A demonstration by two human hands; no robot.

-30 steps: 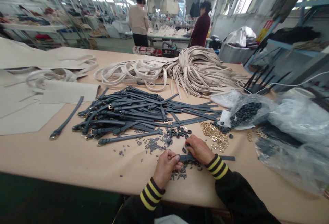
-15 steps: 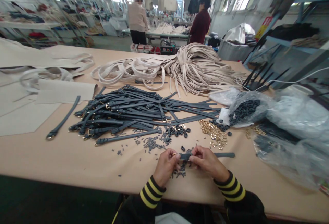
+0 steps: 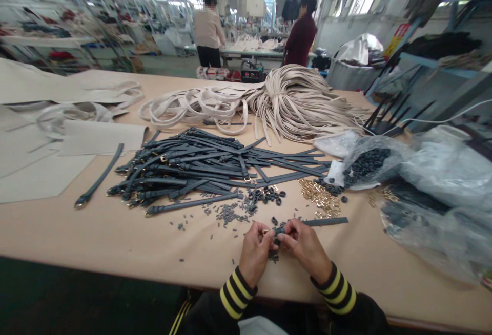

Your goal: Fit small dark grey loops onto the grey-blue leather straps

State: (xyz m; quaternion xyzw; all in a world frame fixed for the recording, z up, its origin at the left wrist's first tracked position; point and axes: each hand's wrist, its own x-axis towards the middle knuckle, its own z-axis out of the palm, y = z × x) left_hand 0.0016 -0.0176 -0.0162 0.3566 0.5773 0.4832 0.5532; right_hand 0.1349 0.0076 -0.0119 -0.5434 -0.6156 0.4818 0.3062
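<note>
My left hand [image 3: 255,249] and my right hand [image 3: 305,245] meet near the table's front edge, both pinched on the end of a dark blue strap [image 3: 323,221] that trails right across the table. A thin gold pin shows at my left fingertips. Small dark strap offcuts [image 3: 227,215] lie scattered just beyond my hands. A heap of dark blue buckled straps [image 3: 200,168] lies further back. Gold buckles [image 3: 322,201] and black rings [image 3: 266,196] sit within reach.
Cream straps [image 3: 292,102] are piled at the back, beige cut sheets [image 3: 49,155] at the left. Clear plastic bags [image 3: 430,181] with dark parts fill the right side. Two people stand at a distant workbench.
My hands have drawn closer together and slightly nearer to me. The strap's free end has swung up and back a little on the table.
</note>
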